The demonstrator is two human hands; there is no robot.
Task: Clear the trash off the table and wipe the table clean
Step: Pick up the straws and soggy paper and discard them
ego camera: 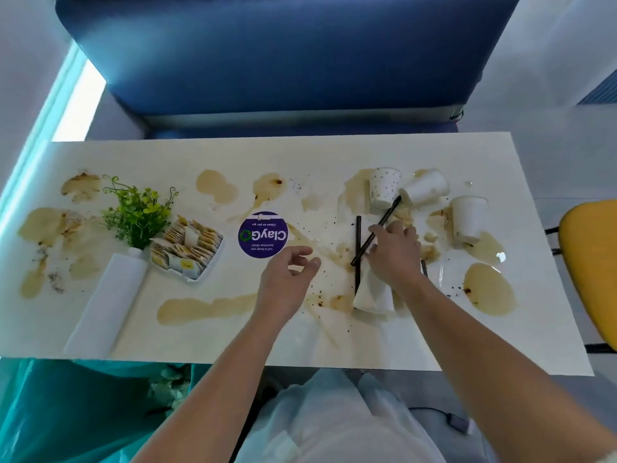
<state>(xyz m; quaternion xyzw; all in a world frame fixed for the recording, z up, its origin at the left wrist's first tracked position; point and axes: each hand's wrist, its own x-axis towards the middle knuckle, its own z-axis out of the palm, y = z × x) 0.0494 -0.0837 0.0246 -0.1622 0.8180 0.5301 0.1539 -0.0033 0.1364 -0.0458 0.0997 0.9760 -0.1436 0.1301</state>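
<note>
The white table [334, 152] is covered with brown spills and crumbs. My right hand [395, 252] is closed on a dark stir stick [387, 215], over a tipped paper cup [372, 295]. A second dark stick [358, 235] lies beside it. Three more paper cups lie on their sides behind: a dotted cup [384, 188], a plain cup [425, 188] and another plain cup [467, 218]. My left hand [288, 279] hovers just left of the mess, fingers curled apart and empty.
A purple round sticker [263, 234] sits mid-table. At left stand a white vase with a green plant [138, 212] and a tray of sachets [187, 248]. A teal bin bag [66, 409] hangs below the near edge. Blue bench behind, yellow chair [594, 269] at right.
</note>
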